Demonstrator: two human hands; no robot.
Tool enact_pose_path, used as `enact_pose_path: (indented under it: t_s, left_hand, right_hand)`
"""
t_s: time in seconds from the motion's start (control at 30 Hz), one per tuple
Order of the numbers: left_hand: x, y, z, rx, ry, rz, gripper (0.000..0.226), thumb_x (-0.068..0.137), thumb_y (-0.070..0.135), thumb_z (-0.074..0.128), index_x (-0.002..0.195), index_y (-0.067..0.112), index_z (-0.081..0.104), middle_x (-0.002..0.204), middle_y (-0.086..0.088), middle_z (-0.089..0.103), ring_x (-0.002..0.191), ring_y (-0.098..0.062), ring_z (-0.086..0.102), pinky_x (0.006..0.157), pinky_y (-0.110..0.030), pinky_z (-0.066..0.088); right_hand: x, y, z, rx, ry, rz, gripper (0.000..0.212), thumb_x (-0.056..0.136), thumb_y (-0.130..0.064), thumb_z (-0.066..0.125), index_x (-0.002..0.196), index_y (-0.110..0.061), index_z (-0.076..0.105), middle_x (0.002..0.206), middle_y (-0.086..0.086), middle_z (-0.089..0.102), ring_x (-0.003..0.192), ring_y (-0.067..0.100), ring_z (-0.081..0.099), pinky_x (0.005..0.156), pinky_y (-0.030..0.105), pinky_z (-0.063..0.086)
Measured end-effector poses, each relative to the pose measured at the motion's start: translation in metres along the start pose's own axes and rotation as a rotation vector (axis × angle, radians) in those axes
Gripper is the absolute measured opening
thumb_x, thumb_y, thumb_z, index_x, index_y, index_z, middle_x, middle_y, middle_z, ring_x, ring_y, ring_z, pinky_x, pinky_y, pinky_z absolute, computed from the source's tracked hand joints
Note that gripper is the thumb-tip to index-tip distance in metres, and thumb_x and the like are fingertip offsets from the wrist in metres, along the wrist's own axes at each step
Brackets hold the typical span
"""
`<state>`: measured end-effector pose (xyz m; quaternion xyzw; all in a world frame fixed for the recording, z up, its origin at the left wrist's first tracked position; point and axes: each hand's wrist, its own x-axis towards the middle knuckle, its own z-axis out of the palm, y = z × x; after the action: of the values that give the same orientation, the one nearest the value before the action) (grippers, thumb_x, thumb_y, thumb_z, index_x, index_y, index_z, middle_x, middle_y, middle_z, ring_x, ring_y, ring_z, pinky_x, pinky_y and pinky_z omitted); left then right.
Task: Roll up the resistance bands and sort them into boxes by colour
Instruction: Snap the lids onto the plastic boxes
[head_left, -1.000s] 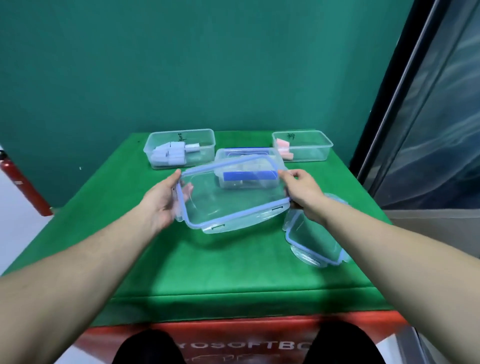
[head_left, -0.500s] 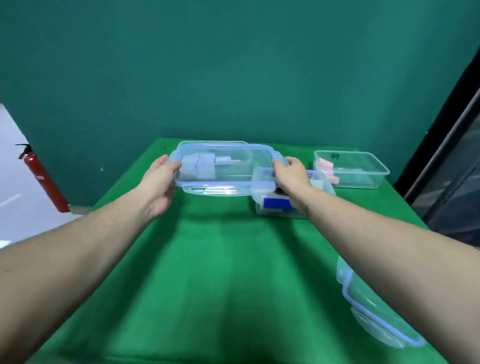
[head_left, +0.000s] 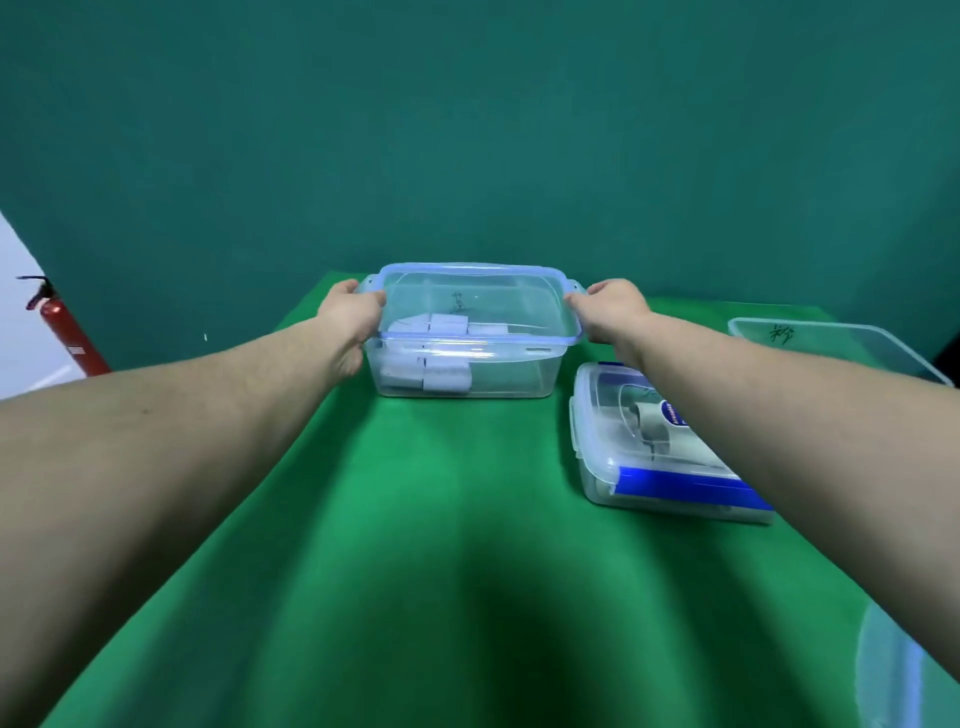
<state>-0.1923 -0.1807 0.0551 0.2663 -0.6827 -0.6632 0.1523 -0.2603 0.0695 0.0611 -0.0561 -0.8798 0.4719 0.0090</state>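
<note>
Resistance bands (head_left: 439, 358) — pale lilac-grey rolls — lie inside the clear box (head_left: 467, 374) at the far middle of the green table (head_left: 415, 545). You can see several rolls packed against the box's left side, some on the floor of the box and some stacked above them. A handwritten mark shows on the box's far wall; it is too small to read.

A clear lid with a blue rim (head_left: 475, 304) sits on top of that box, its near edge level with the box rim. Whether it is fully seated cannot be told.

Your left hand (head_left: 350, 312) grips the lid's left end, fingers curled over the edge by the left latch tab. Your right hand (head_left: 610, 312) grips the lid's right end in the same way, fingers wrapped over the edge next to the right latch tab. Both forearms reach straight out from the near corners of the view.

To the right of the first box, nearer to you, stands a second box (head_left: 654, 447) with its lid closed — a dark blue strip shows through its near wall, and your right forearm covers part of it. Further right, at the table's far edge, an open clear box (head_left: 831, 343) carries a handwritten mark on its wall. At the lower right corner a loose clear lid (head_left: 904, 670) lies partly out of view.

Behind the table is a dark green wall (head_left: 467, 130). A red fire extinguisher (head_left: 65, 327) stands at the far left.
</note>
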Motion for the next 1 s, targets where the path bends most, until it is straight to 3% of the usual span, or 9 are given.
enact_pose_path:
  t_s: [0.07, 0.13, 0.2, 0.27, 0.43, 0.5, 0.67, 0.83, 1.0]
  left_hand:
    - [0.011, -0.009, 0.004, 0.025, 0.015, -0.036, 0.055, 0.101, 0.010, 0.046, 0.153, 0.013, 0.028, 0.144, -0.005, 0.046, 0.102, -0.020, 0.062, 0.066, -0.027, 0.055]
    - [0.015, -0.016, 0.005, 0.037, 0.017, -0.041, 0.055, 0.101, 0.009, 0.047, 0.152, 0.011, 0.028, 0.146, -0.010, 0.045, 0.115, -0.025, 0.060, 0.085, -0.036, 0.055]
    - [0.022, -0.021, 0.002, 0.016, 0.010, -0.044, 0.056, 0.100, 0.011, 0.049, 0.152, 0.010, 0.028, 0.146, -0.011, 0.045, 0.116, -0.026, 0.060, 0.095, -0.040, 0.054]
    - [0.027, -0.023, -0.003, -0.009, -0.013, -0.053, 0.058, 0.099, 0.013, 0.054, 0.152, 0.010, 0.030, 0.145, -0.012, 0.047, 0.114, -0.026, 0.061, 0.097, -0.041, 0.053]
    - [0.021, -0.023, -0.019, -0.057, -0.013, -0.104, 0.056, 0.098, 0.013, 0.058, 0.149, 0.008, 0.035, 0.138, -0.015, 0.054, 0.106, -0.026, 0.065, 0.091, -0.045, 0.056]
    - [0.014, -0.023, -0.028, -0.072, 0.004, -0.110, 0.055, 0.099, 0.011, 0.057, 0.149, 0.008, 0.034, 0.139, -0.015, 0.053, 0.106, -0.026, 0.065, 0.090, -0.044, 0.056]
    - [-0.009, -0.024, -0.060, -0.023, 0.090, -0.121, 0.036, 0.099, 0.010, 0.053, 0.135, 0.007, 0.051, 0.124, -0.009, 0.062, 0.083, -0.020, 0.068, 0.060, -0.034, 0.057]
    - [-0.031, -0.039, -0.098, 0.048, 0.170, -0.130, 0.025, 0.096, 0.009, 0.052, 0.119, 0.002, 0.059, 0.114, -0.011, 0.064, 0.095, -0.025, 0.067, 0.073, -0.032, 0.055]
    - [-0.046, -0.060, -0.124, 0.089, 0.114, -0.089, 0.027, 0.096, 0.021, 0.055, 0.118, 0.006, 0.062, 0.119, -0.010, 0.065, 0.107, -0.027, 0.064, 0.100, -0.039, 0.050]
  right_hand:
    - [0.015, 0.007, 0.009, 0.053, -0.046, 0.028, 0.010, 0.079, -0.016, 0.056, 0.069, -0.013, 0.055, 0.065, 0.009, 0.054, 0.057, 0.025, 0.054, 0.071, 0.039, 0.060]
    - [0.016, 0.009, 0.011, 0.100, -0.067, 0.062, 0.011, 0.082, -0.014, 0.058, 0.086, -0.007, 0.066, 0.073, 0.013, 0.064, 0.057, 0.026, 0.064, 0.074, 0.049, 0.061]
    - [0.012, 0.005, 0.012, 0.137, -0.073, 0.065, 0.007, 0.088, -0.011, 0.060, 0.089, -0.006, 0.064, 0.077, 0.012, 0.065, 0.051, 0.022, 0.062, 0.059, 0.036, 0.062]
    - [0.009, 0.004, 0.011, 0.166, -0.084, 0.080, 0.004, 0.092, -0.008, 0.060, 0.091, -0.004, 0.062, 0.078, 0.010, 0.064, 0.051, 0.019, 0.061, 0.046, 0.025, 0.055]
    - [-0.004, -0.003, 0.009, 0.190, -0.164, 0.101, 0.015, 0.090, 0.006, 0.057, 0.078, -0.003, 0.063, 0.072, 0.007, 0.059, 0.061, 0.019, 0.062, 0.068, 0.035, 0.062]
    - [-0.014, -0.009, 0.009, 0.169, -0.201, 0.096, 0.024, 0.087, 0.014, 0.051, 0.075, -0.003, 0.063, 0.073, 0.006, 0.059, 0.063, 0.018, 0.062, 0.061, 0.032, 0.062]
    - [-0.049, -0.021, 0.016, 0.120, -0.320, 0.080, 0.025, 0.084, 0.019, 0.046, 0.078, 0.001, 0.061, 0.077, 0.010, 0.061, 0.063, 0.019, 0.064, 0.056, 0.029, 0.061]
    - [-0.083, -0.021, 0.026, 0.116, -0.419, 0.062, 0.020, 0.091, 0.010, 0.047, 0.080, 0.000, 0.060, 0.071, 0.011, 0.061, 0.049, 0.017, 0.064, 0.065, 0.032, 0.062]
    - [-0.109, -0.016, 0.029, 0.099, -0.473, 0.066, 0.013, 0.095, -0.004, 0.047, 0.097, -0.002, 0.059, 0.087, 0.014, 0.065, 0.069, 0.026, 0.065, 0.074, 0.041, 0.062]
